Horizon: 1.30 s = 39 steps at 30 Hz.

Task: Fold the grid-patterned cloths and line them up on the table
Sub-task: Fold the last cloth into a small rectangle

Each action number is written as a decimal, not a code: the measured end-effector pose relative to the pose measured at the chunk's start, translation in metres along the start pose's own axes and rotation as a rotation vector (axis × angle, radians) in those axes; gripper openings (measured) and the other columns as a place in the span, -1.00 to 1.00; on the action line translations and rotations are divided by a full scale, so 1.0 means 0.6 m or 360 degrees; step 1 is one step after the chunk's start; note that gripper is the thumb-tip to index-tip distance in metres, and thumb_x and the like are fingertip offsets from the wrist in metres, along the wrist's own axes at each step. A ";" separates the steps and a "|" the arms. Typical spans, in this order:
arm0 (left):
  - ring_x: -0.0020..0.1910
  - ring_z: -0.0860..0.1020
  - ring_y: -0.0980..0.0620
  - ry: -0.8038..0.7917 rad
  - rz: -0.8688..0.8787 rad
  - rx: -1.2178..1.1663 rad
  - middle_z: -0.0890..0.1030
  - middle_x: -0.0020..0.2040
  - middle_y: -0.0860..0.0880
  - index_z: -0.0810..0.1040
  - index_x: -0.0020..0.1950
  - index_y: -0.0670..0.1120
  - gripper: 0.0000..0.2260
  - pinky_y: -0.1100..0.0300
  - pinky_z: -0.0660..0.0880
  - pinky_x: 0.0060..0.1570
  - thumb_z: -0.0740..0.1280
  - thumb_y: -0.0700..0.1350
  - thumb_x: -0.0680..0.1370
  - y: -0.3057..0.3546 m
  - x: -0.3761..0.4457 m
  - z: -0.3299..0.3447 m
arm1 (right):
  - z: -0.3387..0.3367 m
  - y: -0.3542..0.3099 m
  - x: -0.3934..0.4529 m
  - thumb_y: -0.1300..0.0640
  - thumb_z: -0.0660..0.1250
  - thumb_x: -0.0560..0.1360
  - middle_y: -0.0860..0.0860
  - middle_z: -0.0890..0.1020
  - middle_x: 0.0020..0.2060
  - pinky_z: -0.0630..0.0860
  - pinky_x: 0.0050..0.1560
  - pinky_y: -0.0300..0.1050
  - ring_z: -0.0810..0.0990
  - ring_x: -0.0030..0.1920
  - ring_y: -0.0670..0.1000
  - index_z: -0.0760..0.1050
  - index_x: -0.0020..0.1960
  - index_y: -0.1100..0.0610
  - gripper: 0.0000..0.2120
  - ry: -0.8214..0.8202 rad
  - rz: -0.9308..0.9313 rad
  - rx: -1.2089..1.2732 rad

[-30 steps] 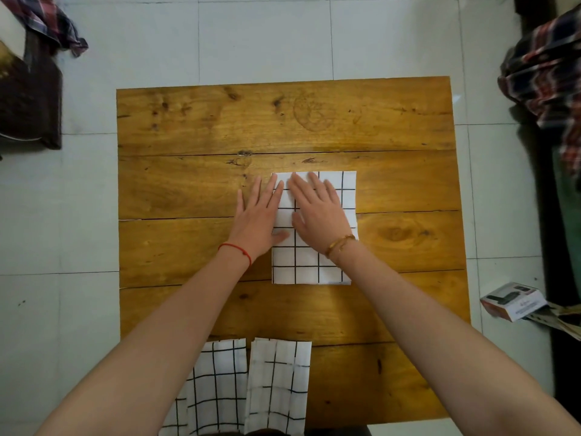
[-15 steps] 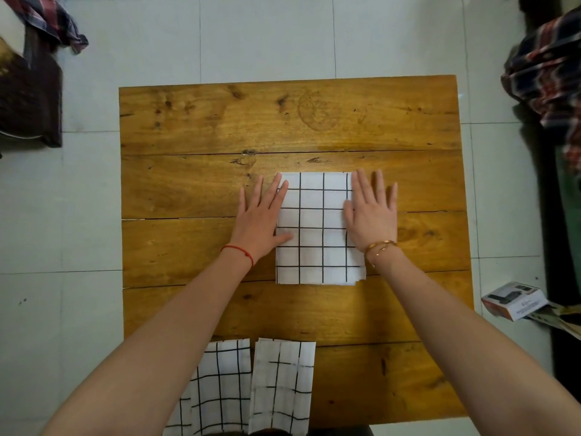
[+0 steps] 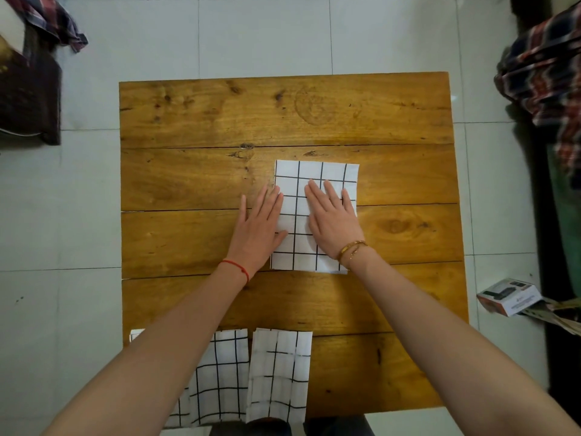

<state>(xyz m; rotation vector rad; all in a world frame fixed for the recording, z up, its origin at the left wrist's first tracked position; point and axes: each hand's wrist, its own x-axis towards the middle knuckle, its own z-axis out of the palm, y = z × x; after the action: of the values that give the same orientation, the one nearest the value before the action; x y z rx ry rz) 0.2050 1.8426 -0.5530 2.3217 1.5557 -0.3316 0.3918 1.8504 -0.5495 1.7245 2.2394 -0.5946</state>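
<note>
Cloth first: white folded square cloth with black grid lines [image 3: 314, 215] lies flat mid-worktop. I judge it thin, soft, light, no stiffness; it'd slide on bare wood, so pin while working and pinch at corners or a folded edge to lift. My left hand [image 3: 259, 229] rests flat on its left edge, right hand [image 3: 334, 223] flat on top; neither grip pinches, fingers straight. Two more folded grid cloths [image 3: 251, 376] sit at the brown plank wooden worktop's [image 3: 204, 171] near edge.
</note>
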 end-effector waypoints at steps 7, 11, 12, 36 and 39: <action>0.57 -0.15 -0.08 -0.0103 0.0143 0.0072 -0.06 0.60 -0.05 -0.04 0.59 -0.09 -0.34 -0.23 0.04 0.48 0.11 0.17 0.61 -0.005 -0.109 0.038 | -0.006 -0.004 0.000 0.03 -0.11 0.63 -0.05 -0.11 0.56 -0.13 0.51 0.18 -0.17 0.54 0.09 -0.15 0.57 0.07 -0.46 -0.0065 0.0029 -0.0028; 0.57 -0.11 -0.12 -0.0198 0.0237 0.0103 -0.03 0.60 -0.06 0.00 0.59 -0.08 -0.38 -0.24 0.08 0.46 0.00 0.20 0.61 -0.003 -0.171 0.058 | -0.009 -0.008 0.001 0.03 -0.12 0.63 -0.06 -0.15 0.55 -0.17 0.51 0.17 -0.20 0.54 0.09 -0.17 0.57 0.07 -0.46 -0.0089 0.0047 -0.0029; 0.57 -0.09 -0.12 -0.0211 0.0252 0.0110 0.00 0.59 -0.06 0.03 0.58 -0.08 -0.40 -0.24 0.10 0.46 -0.04 0.20 0.62 -0.003 -0.181 0.061 | -0.010 -0.009 0.001 0.04 -0.11 0.63 -0.06 -0.14 0.55 -0.17 0.51 0.16 -0.20 0.54 0.09 -0.17 0.57 0.07 -0.46 -0.0094 0.0048 -0.0024; 0.05 0.52 -0.04 0.0263 -0.1096 -0.1425 0.53 -0.03 -0.03 0.46 -0.11 -0.03 -0.88 0.04 0.54 0.05 0.40 -0.14 0.48 0.046 0.003 -0.001 | 0.010 0.048 -0.048 0.11 0.41 0.46 0.01 0.57 -0.21 0.46 -0.22 -0.16 0.52 -0.20 -0.02 0.49 -0.14 0.11 -0.89 0.0407 0.1363 0.1383; -0.07 0.54 0.05 0.0293 -0.1144 -0.1530 0.60 -0.07 -0.03 0.51 -0.08 -0.07 -0.92 0.24 0.48 -0.14 0.39 -0.18 0.50 0.041 -0.001 -0.010 | 0.005 0.047 -0.050 0.16 0.41 0.45 -0.04 0.54 -0.30 0.42 -0.26 -0.26 0.51 -0.24 -0.05 0.53 -0.15 0.13 -0.93 0.0443 0.1304 0.1485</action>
<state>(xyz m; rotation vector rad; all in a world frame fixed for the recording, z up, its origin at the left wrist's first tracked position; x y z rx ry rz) 0.2277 1.8359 -0.5441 1.0569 1.9831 0.4177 0.4269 1.8289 -0.5438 3.0315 1.1364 -1.3300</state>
